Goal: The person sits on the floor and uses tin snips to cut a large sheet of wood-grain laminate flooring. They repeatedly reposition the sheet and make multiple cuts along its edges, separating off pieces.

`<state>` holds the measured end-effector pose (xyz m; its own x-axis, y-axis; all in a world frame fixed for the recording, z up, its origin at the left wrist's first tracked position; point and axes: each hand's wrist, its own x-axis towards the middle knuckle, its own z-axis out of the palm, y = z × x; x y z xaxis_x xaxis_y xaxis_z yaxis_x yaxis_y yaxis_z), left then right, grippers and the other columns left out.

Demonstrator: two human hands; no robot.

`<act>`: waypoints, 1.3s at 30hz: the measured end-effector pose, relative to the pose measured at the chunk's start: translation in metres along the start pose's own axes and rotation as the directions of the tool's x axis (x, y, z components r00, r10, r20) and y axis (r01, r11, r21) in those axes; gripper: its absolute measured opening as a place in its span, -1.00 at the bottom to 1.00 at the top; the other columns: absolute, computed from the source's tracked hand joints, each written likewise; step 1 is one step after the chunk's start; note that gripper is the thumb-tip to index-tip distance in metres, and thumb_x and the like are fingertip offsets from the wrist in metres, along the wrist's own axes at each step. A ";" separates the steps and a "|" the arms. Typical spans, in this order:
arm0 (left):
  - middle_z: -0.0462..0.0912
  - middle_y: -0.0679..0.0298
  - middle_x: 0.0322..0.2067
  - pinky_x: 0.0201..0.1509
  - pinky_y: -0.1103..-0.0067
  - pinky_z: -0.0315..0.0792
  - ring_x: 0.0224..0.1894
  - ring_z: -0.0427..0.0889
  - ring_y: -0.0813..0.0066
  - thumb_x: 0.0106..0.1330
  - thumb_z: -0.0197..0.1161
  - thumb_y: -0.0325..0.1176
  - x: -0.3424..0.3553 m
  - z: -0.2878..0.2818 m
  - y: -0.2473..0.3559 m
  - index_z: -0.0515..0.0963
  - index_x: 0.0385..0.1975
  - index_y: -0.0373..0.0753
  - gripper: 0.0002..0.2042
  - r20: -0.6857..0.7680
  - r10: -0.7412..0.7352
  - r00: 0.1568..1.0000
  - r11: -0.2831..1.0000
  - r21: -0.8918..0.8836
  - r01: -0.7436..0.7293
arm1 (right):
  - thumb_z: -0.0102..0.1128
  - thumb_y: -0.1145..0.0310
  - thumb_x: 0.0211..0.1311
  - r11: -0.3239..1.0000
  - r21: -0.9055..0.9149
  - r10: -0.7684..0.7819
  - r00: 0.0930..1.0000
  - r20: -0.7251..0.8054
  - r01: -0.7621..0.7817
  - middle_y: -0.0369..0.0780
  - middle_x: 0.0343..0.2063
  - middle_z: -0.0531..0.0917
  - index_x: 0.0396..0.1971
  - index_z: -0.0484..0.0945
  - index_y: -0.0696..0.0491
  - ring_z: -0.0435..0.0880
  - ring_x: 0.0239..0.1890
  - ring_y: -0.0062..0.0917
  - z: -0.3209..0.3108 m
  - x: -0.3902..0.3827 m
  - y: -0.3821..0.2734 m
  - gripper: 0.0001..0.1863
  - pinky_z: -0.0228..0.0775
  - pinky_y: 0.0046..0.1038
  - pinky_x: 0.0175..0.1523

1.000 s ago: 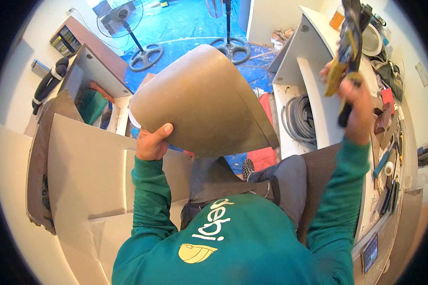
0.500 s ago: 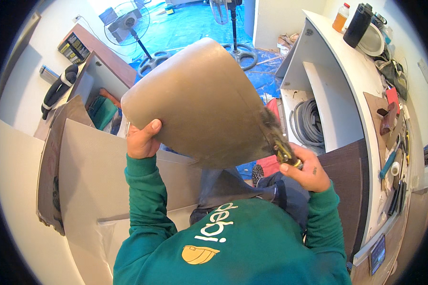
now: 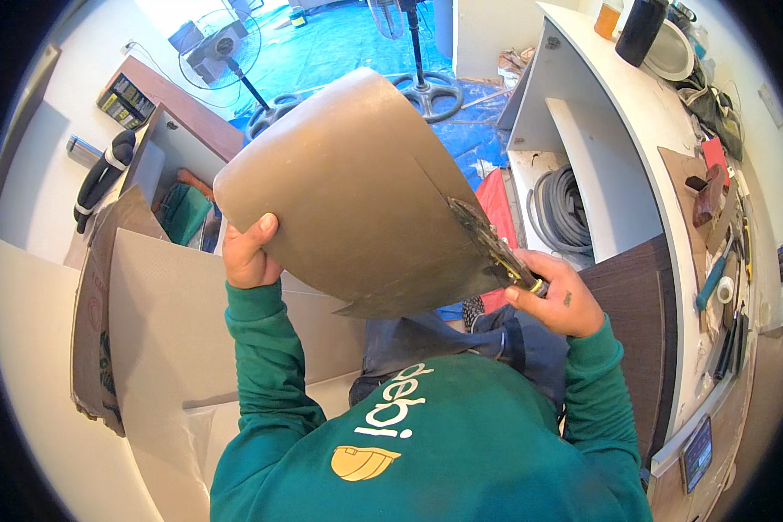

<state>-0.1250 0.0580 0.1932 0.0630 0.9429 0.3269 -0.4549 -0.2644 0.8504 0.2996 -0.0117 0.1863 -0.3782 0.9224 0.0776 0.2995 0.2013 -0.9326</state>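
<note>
A bent brown sheet [image 3: 348,191], thin and smooth, is held up in front of my chest. My left hand [image 3: 251,251] grips its left edge, thumb on the near face and fingers behind. At the sheet's lower right side, my right hand [image 3: 558,291] is closed round the end of a dark, grimy hand tool [image 3: 491,246] with yellowish marks; its exact kind is unclear. The narrow end of the tool lies along the sheet, pointing up and left. From its tip a thin dark line runs upward on the sheet. A pointed corner shows at the sheet's lower edge.
On the right, a white cabinet [image 3: 613,130] has coiled grey hose [image 3: 562,213] inside and several hand tools on top. A phone [image 3: 696,458] stands near its front. Pedestal fans [image 3: 226,45] stand ahead on blue floor covering. Large pale panels [image 3: 174,304] lean at left.
The tool's end has swung up and left along the sheet and looks less blurred. The sheet has shifted slightly left in the view, with both hands still holding on.
</note>
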 end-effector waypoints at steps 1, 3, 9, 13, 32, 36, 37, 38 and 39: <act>0.58 0.08 0.17 0.33 0.28 0.44 0.19 0.59 0.17 0.28 0.34 -0.44 0.000 0.000 0.000 0.40 0.26 -0.37 -0.46 0.003 -0.005 1.000 1.000 -0.004 0.005 | 0.40 0.27 0.22 1.000 0.003 0.009 1.000 -0.001 -0.009 -0.08 -0.24 0.70 0.08 0.59 0.24 0.65 -0.19 -0.44 -0.001 -0.001 0.001 -0.51 0.46 -0.41 -0.01; 0.58 0.07 0.16 0.34 0.27 0.44 0.19 0.59 0.16 0.27 0.33 -0.44 -0.001 0.000 -0.001 0.39 0.27 -0.37 -0.46 -0.011 -0.011 1.000 1.000 0.002 0.011 | 0.40 0.26 0.22 0.997 -0.073 0.001 1.000 0.002 -0.001 -0.07 -0.24 0.70 0.06 0.60 0.24 0.65 -0.19 -0.42 -0.004 -0.003 0.003 -0.52 0.46 -0.40 -0.01; 0.58 0.04 0.16 0.31 0.27 0.46 0.18 0.59 0.15 0.24 0.34 -0.43 -0.010 0.015 -0.004 0.36 0.28 -0.39 -0.42 -0.055 -0.059 0.997 0.998 0.002 0.059 | 0.44 0.13 0.25 0.995 -0.086 -0.050 0.997 -0.060 0.044 -0.03 -0.19 0.70 0.05 0.59 0.26 0.68 -0.14 -0.37 0.005 -0.003 0.005 -0.45 0.48 -0.37 0.03; 0.58 0.05 0.12 0.23 0.33 0.52 0.12 0.63 0.20 0.19 0.38 -0.43 -0.015 0.031 -0.007 0.35 0.27 -0.39 -0.38 -0.087 -0.103 0.991 0.995 -0.011 0.102 | 0.44 0.06 0.26 0.996 -0.068 -0.059 0.996 -0.069 0.055 0.01 -0.09 0.70 0.08 0.56 0.30 0.69 -0.02 -0.31 0.013 -0.005 0.020 -0.37 0.47 -0.35 0.13; 0.60 0.05 0.06 0.15 0.37 0.53 0.04 0.64 0.23 0.13 0.42 -0.32 -0.061 0.065 -0.009 0.35 0.24 -0.42 -0.33 -0.211 -0.189 0.959 0.979 0.037 0.201 | 0.31 0.09 0.38 0.992 0.119 0.034 0.999 -0.006 -0.033 -0.14 -0.23 0.64 0.13 0.49 0.27 0.61 -0.15 -0.48 0.022 -0.022 0.017 -0.43 0.45 -0.39 0.02; 0.60 0.08 0.05 0.19 0.40 0.47 0.06 0.61 0.27 0.10 0.44 -0.32 -0.072 0.075 -0.013 0.37 0.24 -0.39 -0.32 -0.177 -0.267 0.947 0.958 0.060 0.281 | 0.29 0.06 0.40 0.996 0.083 0.041 0.998 -0.049 -0.036 -0.15 -0.24 0.63 0.13 0.49 0.27 0.60 -0.16 -0.50 0.030 -0.025 0.024 -0.42 0.45 -0.39 0.01; 0.61 0.10 0.05 0.20 0.39 0.47 0.07 0.61 0.28 0.10 0.45 -0.32 -0.075 0.074 -0.015 0.38 0.24 -0.38 -0.33 -0.154 -0.309 0.939 0.947 0.046 0.319 | 0.28 0.05 0.41 0.997 0.066 0.034 0.997 -0.064 -0.030 -0.14 -0.23 0.63 0.13 0.49 0.27 0.60 -0.16 -0.50 0.034 -0.027 0.026 -0.42 0.45 -0.39 0.02; 0.61 0.12 0.05 0.20 0.39 0.46 0.08 0.61 0.28 0.10 0.47 -0.32 -0.077 0.072 -0.018 0.40 0.23 -0.37 -0.34 -0.128 -0.347 0.929 0.935 0.032 0.354 | 0.28 0.04 0.41 0.996 0.092 0.024 0.996 -0.082 -0.016 -0.15 -0.23 0.63 0.12 0.49 0.27 0.59 -0.15 -0.50 0.040 -0.026 0.028 -0.42 0.45 -0.39 0.02; 0.62 0.14 0.05 0.20 0.39 0.46 0.09 0.61 0.29 0.11 0.48 -0.32 -0.079 0.071 -0.019 0.41 0.22 -0.36 -0.35 -0.127 -0.369 0.921 0.924 0.052 0.378 | 0.27 0.02 0.41 0.993 0.118 0.014 0.995 -0.101 -0.002 -0.15 -0.23 0.63 0.11 0.49 0.26 0.59 -0.15 -0.51 0.046 -0.026 0.030 -0.42 0.44 -0.40 0.02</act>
<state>-0.0579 -0.0262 0.1805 0.1128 0.9915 -0.0651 -0.3501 0.1010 0.9312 0.2779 -0.0446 0.1396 -0.2836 0.9538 0.0994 0.1951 0.1589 -0.9678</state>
